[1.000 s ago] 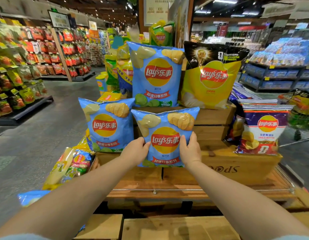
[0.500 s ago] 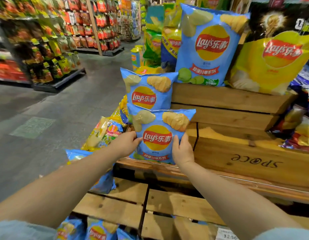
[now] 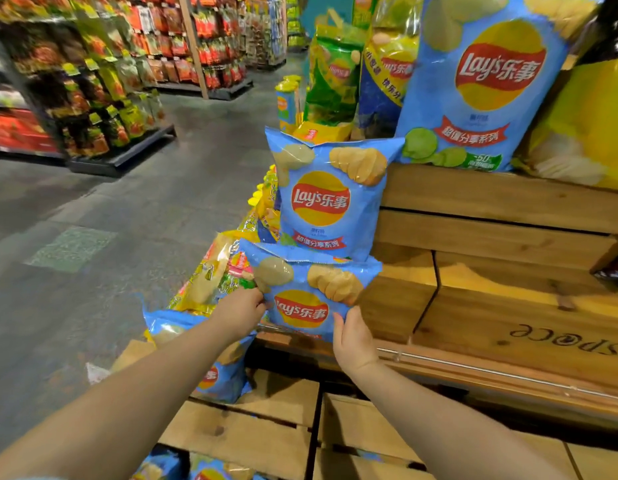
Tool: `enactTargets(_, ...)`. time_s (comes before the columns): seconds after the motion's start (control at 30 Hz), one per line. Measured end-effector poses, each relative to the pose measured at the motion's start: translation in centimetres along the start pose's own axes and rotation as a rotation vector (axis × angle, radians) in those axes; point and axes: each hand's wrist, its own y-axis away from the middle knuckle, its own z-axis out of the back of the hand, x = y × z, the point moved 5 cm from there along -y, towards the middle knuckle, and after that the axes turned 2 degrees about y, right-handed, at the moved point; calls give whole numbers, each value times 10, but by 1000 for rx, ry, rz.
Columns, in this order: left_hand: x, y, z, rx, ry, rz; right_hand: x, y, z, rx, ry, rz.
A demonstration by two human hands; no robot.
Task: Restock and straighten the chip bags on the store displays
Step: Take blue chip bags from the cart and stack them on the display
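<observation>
Both hands hold one small blue chip bag (image 3: 309, 299) low on the wooden display (image 3: 491, 306): the left hand (image 3: 240, 311) pinches its left edge, the right hand (image 3: 352, 339) grips its bottom corner. Another blue bag (image 3: 330, 199) stands just above. More bags (image 3: 210, 368) lie messy on the left, so I think plenty is left.

We see a light-blue chip bag (image 3: 314, 299) with a red-and-yellow logo, tan wooden crates (image 3: 501, 306), and grey floor (image 3: 110, 220).
</observation>
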Motion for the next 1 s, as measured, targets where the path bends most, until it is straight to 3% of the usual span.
enactTargets(0.1, 9, -4, -11, 57, 11, 35, -7, -1, -9, 67, 33, -52)
enactTargets(0.3, 11, -14, -13, 106, 17, 21, -3, -8, -11, 29, 85, 14)
enactTargets(0.8, 25, -15, -6, 92, -32, 31, -4, 1, -13, -12, -56, 77)
enactTargets(1.0, 18, -6, 4, -10, -343, 18, -1, 2, -2, -53, -44, 52)
